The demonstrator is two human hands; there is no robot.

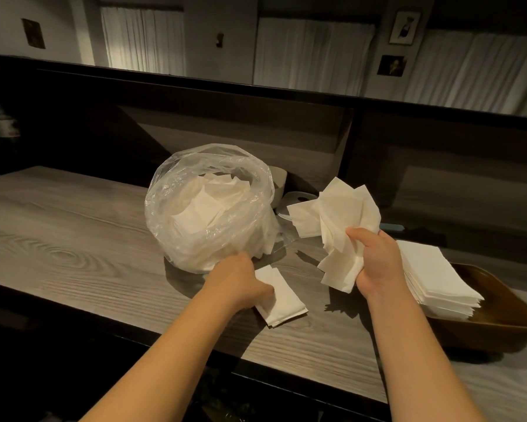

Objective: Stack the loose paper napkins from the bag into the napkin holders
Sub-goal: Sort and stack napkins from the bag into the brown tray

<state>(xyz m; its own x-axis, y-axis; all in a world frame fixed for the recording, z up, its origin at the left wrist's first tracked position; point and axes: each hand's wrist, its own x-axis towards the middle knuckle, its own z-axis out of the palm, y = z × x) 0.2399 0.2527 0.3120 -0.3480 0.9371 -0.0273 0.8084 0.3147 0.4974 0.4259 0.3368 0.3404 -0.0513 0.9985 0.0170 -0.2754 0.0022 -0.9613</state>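
Gathering step: right hand (374,263) grips fanned napkins (344,226), left hand (244,281) pinches folded napkin (282,300) on tabletop (73,239); next, square into holder (499,318).

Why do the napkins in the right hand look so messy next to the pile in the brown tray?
The bunch in the right hand is fanned out, corners pointing every way; the pile in the brown tray lies flat with edges lined up. The bunch is held up in the air; the pile rests in the tray. Both are white paper napkins.
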